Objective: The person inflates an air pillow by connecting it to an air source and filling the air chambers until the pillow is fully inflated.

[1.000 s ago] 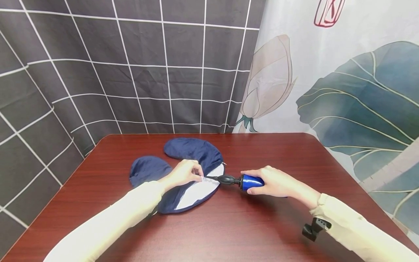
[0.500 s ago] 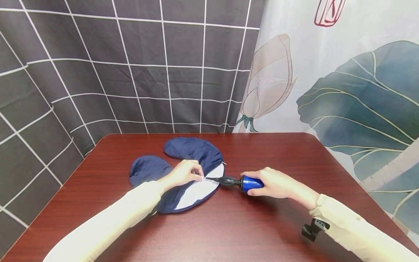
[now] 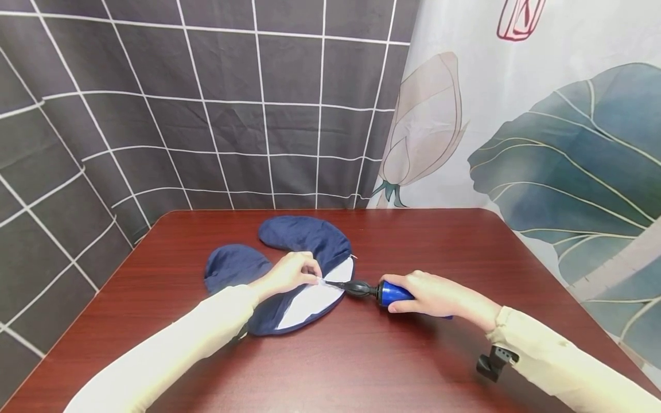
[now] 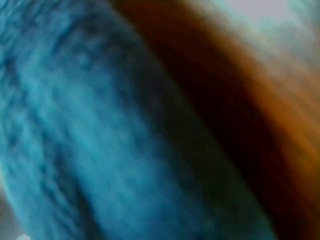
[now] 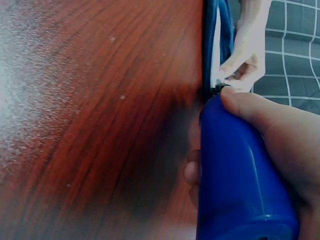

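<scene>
A navy U-shaped neck pillow (image 3: 237, 267) lies on the table, its cover open over a white inner part (image 3: 308, 305). My left hand (image 3: 286, 273) pinches a small whitish valve at that white part. My right hand (image 3: 431, 293) grips a blue hand pump (image 3: 395, 293), thumb along its side in the right wrist view. The pump's black nozzle (image 3: 356, 288) points left and reaches the valve by the left fingertips; how deep it sits is hidden. Blurred blue pillow fabric (image 4: 110, 130) fills much of the left wrist view.
The reddish-brown wooden table (image 3: 361, 367) spreads around the pillow. Behind it hang a dark grey curtain (image 3: 227, 103) with white grid lines and a pale curtain (image 3: 496, 92) with flower prints. A small black device (image 3: 497, 362) sits on the right sleeve.
My right hand and the pump have shifted slightly toward the front of the table, tilting the pump a little. The left hand and the pillow stay in place.
</scene>
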`<control>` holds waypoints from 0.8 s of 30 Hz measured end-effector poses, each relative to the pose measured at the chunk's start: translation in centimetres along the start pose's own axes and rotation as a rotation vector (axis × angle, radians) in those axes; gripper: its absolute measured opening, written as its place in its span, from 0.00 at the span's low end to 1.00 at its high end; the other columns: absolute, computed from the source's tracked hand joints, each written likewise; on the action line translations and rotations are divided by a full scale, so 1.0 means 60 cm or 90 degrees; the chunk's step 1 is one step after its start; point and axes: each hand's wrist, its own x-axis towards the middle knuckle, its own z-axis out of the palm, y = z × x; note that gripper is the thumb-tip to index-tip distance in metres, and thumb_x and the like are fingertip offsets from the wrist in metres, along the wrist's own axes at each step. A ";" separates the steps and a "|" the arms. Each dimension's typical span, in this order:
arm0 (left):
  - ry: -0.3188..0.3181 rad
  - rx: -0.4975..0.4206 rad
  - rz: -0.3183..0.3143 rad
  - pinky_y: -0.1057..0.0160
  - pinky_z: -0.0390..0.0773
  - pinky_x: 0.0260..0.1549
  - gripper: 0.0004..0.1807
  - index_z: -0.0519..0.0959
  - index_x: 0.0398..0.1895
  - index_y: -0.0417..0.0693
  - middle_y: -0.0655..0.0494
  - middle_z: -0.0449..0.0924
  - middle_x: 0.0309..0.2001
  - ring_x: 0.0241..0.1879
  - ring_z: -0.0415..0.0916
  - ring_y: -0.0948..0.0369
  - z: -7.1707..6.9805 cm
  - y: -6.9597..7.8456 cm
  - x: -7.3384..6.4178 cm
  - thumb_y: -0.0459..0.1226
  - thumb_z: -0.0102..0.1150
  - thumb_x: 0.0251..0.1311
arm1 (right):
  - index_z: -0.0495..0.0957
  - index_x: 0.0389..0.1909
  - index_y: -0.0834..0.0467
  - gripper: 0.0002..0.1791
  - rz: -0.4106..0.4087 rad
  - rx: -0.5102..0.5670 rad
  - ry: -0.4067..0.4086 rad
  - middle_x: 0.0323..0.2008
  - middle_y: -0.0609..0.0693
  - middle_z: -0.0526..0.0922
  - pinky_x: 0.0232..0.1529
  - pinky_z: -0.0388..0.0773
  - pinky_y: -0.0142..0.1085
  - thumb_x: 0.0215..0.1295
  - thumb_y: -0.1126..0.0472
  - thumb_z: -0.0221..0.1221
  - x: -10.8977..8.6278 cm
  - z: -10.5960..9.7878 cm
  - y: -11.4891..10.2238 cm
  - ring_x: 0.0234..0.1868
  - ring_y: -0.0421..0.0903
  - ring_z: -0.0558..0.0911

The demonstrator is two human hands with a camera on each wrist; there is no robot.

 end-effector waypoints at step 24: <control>0.007 -0.029 -0.032 0.71 0.68 0.32 0.02 0.87 0.28 0.49 0.59 0.77 0.27 0.29 0.70 0.68 0.002 0.001 -0.003 0.37 0.72 0.51 | 0.72 0.61 0.58 0.32 -0.057 -0.189 0.124 0.42 0.52 0.85 0.38 0.83 0.42 0.63 0.43 0.63 0.010 0.025 -0.009 0.37 0.46 0.83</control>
